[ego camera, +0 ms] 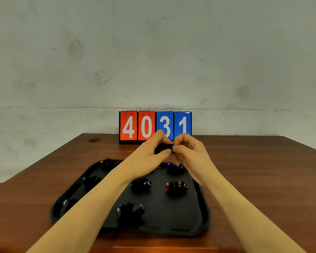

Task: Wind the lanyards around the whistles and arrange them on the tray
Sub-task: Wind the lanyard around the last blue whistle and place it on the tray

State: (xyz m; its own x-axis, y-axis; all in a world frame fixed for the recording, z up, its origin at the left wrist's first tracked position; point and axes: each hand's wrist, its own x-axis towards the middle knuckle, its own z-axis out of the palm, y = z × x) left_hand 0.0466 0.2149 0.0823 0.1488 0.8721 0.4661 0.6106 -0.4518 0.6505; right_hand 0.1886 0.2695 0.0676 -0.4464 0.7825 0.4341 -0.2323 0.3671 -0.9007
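Observation:
Both hands meet above the far edge of the black tray (199, 221). My left hand (151, 148) grips a whistle (161, 148) wrapped in black lanyard. My right hand (188, 150) pinches its silver ring end (174, 148). Several wound whistles lie on the tray: a red one (176, 187) at the right, a blue one (141, 184) in the middle, a dark one (130, 211) near the front, and another blue one (175, 168) at the back right. More whistles on the left are partly hidden by my left forearm.
The tray rests on a brown wooden table (263, 179). A flip scoreboard (155, 126) reading 4031 stands at the table's far edge against a pale wall. A small round brass fitting (94, 140) sits in the tabletop at the back left.

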